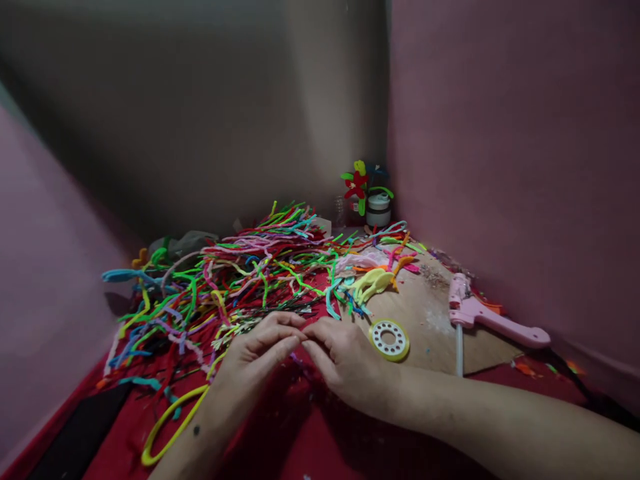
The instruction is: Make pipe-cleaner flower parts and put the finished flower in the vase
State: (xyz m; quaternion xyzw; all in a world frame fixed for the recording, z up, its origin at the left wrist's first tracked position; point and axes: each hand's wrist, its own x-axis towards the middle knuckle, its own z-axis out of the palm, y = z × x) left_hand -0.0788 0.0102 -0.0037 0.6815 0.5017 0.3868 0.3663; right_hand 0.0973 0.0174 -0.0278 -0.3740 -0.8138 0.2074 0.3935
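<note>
My left hand (267, 350) and my right hand (345, 360) meet fingertip to fingertip above the red cloth (280, 427). Both are closed in a pinch, and whatever lies between the fingers is hidden or too small to make out. Just below the fingertips shows a small purple fuzzy piece (295, 360); I cannot tell whether it is held. A thick yellow fuzzy loop (173, 423) lies beside my left wrist. Close to my right hand is a roll of yellow tape (389, 340) with a white, holed core.
Behind my hands spreads a tangled heap of coloured pipe cleaners (265, 260). A pink glue gun (500, 323) with a glue stick rests on a brown board (435, 320) at right. Farther back stand a red pipe-cleaner flower (356, 185) and a lidded jar (379, 210). Walls enclose the corner.
</note>
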